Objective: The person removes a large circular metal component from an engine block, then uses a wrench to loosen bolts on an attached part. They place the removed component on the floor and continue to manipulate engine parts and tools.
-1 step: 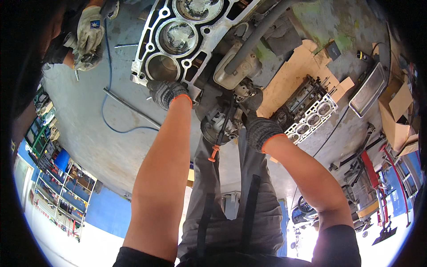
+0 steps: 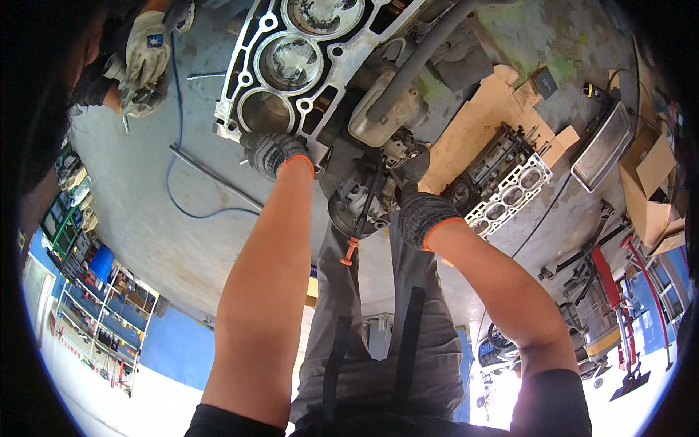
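Observation:
My left hand (image 2: 273,154), in a grey knit glove with an orange cuff, is closed over the near end of the engine block (image 2: 234,125). Open cylinder bores show in the block's pale metal top face. To the right, my right hand (image 2: 424,218), gloved the same way, is held low beside the engine's front parts (image 2: 368,200). Its fingers are curled and partly hidden, so what they grip cannot be made out. Between my hands a dark rod with an orange end (image 2: 350,251) slants down. A pale metal canister-like part (image 2: 386,113) sits beside the block.
A co-worker's gloved hand (image 2: 148,54) is at the upper left. On the floor lie a blue hose (image 2: 178,131), a metal bar (image 2: 215,177) and cardboard (image 2: 466,138) bearing a cylinder head (image 2: 510,191). At right are a metal tray (image 2: 603,149) and a cardboard box (image 2: 648,186).
My right hand has shifted very slightly to the left. My left hand and the engine block look unmoved.

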